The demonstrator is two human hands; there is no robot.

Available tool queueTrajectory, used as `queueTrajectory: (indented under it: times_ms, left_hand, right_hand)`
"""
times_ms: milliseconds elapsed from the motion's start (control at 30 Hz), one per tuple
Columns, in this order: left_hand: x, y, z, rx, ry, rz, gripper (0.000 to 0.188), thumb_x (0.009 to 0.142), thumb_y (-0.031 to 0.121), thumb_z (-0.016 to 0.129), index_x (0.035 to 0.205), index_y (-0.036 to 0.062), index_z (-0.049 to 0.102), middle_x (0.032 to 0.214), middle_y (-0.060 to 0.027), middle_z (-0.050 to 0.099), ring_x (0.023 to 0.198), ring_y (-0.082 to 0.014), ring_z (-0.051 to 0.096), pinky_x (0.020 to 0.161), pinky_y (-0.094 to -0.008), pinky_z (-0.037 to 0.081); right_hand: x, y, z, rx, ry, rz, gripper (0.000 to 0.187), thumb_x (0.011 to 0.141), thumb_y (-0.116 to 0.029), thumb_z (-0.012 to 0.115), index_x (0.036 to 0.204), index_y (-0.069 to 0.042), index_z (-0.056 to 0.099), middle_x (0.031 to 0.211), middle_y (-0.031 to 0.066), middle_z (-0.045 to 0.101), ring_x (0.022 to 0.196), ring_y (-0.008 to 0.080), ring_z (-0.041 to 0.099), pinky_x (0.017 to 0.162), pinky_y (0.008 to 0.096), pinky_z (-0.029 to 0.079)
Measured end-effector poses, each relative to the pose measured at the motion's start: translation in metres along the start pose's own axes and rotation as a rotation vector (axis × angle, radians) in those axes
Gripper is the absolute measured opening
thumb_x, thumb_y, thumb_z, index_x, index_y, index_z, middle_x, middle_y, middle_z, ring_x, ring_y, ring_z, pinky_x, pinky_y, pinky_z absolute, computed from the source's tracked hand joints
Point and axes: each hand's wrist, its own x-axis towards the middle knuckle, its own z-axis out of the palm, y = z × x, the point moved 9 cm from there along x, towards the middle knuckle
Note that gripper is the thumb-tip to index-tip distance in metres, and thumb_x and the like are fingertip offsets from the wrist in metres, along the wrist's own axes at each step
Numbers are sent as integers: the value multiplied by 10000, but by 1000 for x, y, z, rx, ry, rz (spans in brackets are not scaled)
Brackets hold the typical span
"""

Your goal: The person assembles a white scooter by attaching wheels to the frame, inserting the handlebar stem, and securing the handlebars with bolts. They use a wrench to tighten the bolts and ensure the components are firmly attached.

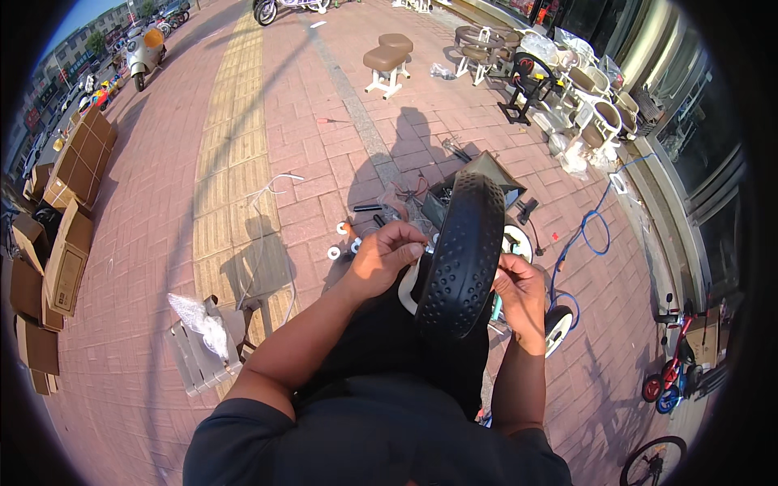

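Observation:
A small wheel [463, 267] with a black, knobbly tyre stands upright in front of my lap, between my hands. At its left side, near the hub, my left hand [379, 261] pinches thumb and forefinger together; whatever is between them is too small to tell. My right hand [521, 298] is closed against the wheel's right side, its fingertips partly hidden by the tyre. A curved white part [408, 290] shows beside the tyre, below my left hand. Behind the wheel, an open tool box [502, 174] is partly covered.
White rings [334, 253] and loose parts lie ahead on brick paving. A blue hose [596, 235] loops at right. Brown-topped stools [387, 58] and a pile of white seats [596, 113] stand farther off. Cardboard boxes [69, 251] line the left; small bikes [671, 368] stand at right.

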Motion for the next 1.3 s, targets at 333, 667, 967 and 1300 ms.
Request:
queueTrajectory:
  times_ms: [333, 667, 967, 1300]
  left_hand:
    - [-7, 10, 2, -98, -89, -50, 213, 958, -19, 635, 1170, -11, 652, 1224, -95, 669, 1114, -161, 624, 980, -319, 501]
    - [-8, 19, -1, 95, -62, -155, 236, 927, -80, 670, 1154, -13, 675, 1101, -51, 697, 1015, -121, 660, 897, -267, 531]
    - [-2, 8, 0, 26, -111, -166, 144, 973, -41, 627, 1110, 4, 629, 1229, -72, 663, 1029, -91, 622, 897, -249, 507]
    - [0, 19, -3, 215, -110, -115, 83, 988, 3, 630, 1070, 14, 621, 1096, -49, 670, 967, -105, 620, 872, -263, 512]
  right_hand:
    - [-4, 10, -4, 99, -22, -107, 202, 995, -77, 672, 1144, 58, 661, 942, 74, 657, 771, 121, 645, 746, 266, 558]
    - [-9, 11, -11, 2, 46, -111, 196, 998, -108, 682, 1117, 47, 677, 987, 35, 679, 866, 94, 606, 807, 246, 493]
    - [-11, 9, -7, 31, 7, -194, 313, 1001, -217, 693, 1179, 38, 662, 1066, 32, 700, 931, 88, 621, 855, 237, 496]
    - [-10, 11, -3, 16, -6, -169, 349, 996, -251, 695, 1183, 41, 659, 1063, 24, 695, 919, 80, 612, 847, 231, 487]
